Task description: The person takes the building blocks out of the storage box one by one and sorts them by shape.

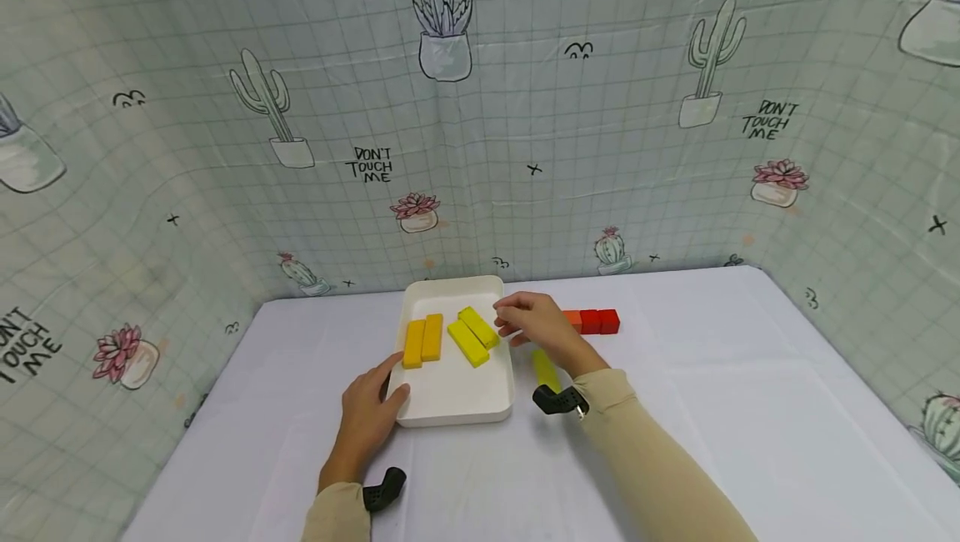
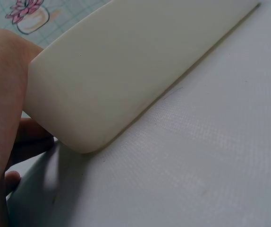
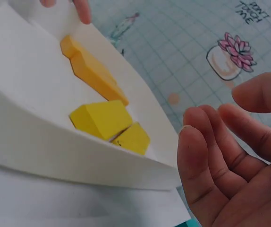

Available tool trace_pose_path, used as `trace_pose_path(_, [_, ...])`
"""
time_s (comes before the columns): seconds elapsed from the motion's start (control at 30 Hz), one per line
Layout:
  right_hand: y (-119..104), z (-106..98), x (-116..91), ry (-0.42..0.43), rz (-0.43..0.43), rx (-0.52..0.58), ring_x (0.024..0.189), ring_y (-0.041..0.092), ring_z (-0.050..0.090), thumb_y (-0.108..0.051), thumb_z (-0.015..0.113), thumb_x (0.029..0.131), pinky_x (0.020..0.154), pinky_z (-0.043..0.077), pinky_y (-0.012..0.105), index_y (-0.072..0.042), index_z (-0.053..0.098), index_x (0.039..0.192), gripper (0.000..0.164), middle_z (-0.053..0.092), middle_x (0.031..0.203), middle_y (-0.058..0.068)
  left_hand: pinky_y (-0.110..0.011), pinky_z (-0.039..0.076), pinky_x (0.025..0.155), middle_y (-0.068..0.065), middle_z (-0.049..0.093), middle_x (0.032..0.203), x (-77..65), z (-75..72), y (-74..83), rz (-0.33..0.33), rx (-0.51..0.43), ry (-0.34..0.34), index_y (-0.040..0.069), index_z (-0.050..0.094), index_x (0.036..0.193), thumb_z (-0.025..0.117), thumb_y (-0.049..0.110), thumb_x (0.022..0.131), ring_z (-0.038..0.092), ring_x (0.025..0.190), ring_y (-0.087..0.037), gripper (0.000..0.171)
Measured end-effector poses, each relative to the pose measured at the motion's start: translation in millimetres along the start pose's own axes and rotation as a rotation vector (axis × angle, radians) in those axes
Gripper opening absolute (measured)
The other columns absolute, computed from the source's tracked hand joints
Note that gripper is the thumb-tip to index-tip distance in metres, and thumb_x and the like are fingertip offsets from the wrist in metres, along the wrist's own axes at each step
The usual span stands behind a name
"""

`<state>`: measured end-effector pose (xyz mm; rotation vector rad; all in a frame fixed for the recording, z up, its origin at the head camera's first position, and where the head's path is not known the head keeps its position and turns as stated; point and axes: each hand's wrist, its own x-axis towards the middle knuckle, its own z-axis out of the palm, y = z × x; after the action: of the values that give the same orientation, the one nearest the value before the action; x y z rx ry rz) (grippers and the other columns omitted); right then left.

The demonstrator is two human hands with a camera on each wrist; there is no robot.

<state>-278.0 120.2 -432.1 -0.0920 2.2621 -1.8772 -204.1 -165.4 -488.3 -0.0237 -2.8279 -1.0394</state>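
A shallow white tray (image 1: 457, 400) holds two orange-yellow blocks (image 1: 432, 338) on its left side and two lemon-yellow blocks (image 1: 468, 343) toward its right. At the tray's left edge, my left hand (image 1: 369, 409) grips the rim, thumb lying over it; in the left wrist view the tray's outer wall (image 2: 126, 61) hides part of that hand. My right hand (image 1: 542, 323) hovers by the tray's right rim, fingers loosely bent with nothing between them. In the right wrist view, its fingertips (image 3: 197, 142) are apart from the yellow blocks (image 3: 102, 118).
Another yellow block (image 1: 545, 368) lies on the white table (image 1: 750, 409), partly under the right wrist. Beyond that hand is a row of red blocks (image 1: 600, 322) with an orange block (image 1: 573, 319) at its near end. A cactus-print cloth (image 1: 480, 125) stands behind and at the sides.
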Motion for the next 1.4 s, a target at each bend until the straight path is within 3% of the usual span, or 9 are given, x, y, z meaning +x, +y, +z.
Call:
trace_pose_path(0.27, [-6,11,9,-0.036,-0.007,-0.011,0.093,0.023,0.068,-0.022,0.061,0.098,0.079,0.059,0.033,-0.001,0.065,0.124,0.034,0.069,0.108,0.011,-0.064,0.025,0.112,-0.017,0.054,0.144,-0.6,0.1,1.2,0.000,-0.004,0.003,0.017,0.051,0.148,0.062,0.021,0.094,0.047,0.130,-0.039,0.055])
trace_pose_path(0.47, [-7,19,21,-0.040,-0.035,-0.117,0.094,0.022,0.067,-0.020,0.065,0.096,0.080,0.059,0.034,-0.005,0.068,0.117,0.026,0.068,0.110,0.007,-0.063,0.026,0.112,-0.017,0.055,0.144,-0.3,0.3,0.0,0.006,-0.007,-0.011,0.016,0.050,0.149,0.062,0.020,0.095,0.047,0.130,-0.038,0.055])
trace_pose_path(0.73, [-11,31,34,-0.053,-0.095,-0.219,0.096,0.024,0.064,-0.014,0.066,0.094,0.082,0.059,0.033,-0.002,0.069,0.117,0.026,0.067,0.108,0.006,-0.063,0.021,0.114,-0.016,0.053,0.146,0.6,-0.6,-1.4,0.002,-0.004,-0.010,0.017,0.050,0.149,0.061,0.022,0.095,0.045,0.133,-0.039,0.056])
trace_pose_path(0.9, [-8,37,43,-0.020,-0.129,-0.292,0.096,0.022,0.063,-0.015,0.067,0.094,0.087,0.056,0.033,-0.005,0.072,0.113,0.022,0.067,0.107,0.004,-0.063,0.021,0.114,-0.017,0.053,0.145,2.2,1.1,-0.7,0.006,-0.012,-0.011,0.017,0.050,0.149,0.062,0.021,0.095,0.044,0.134,-0.039,0.056])
trace_pose_path(1.4, [-10,49,45,0.018,-0.096,-0.479,0.102,0.024,0.062,-0.013,0.065,0.094,0.092,0.055,0.038,-0.011,0.074,0.112,0.020,0.067,0.117,0.006,-0.059,0.029,0.112,-0.014,0.056,0.143,1.6,0.0,-3.7,0.049,-0.022,0.004,0.017,0.052,0.148,0.063,0.022,0.094,0.049,0.130,-0.036,0.055])
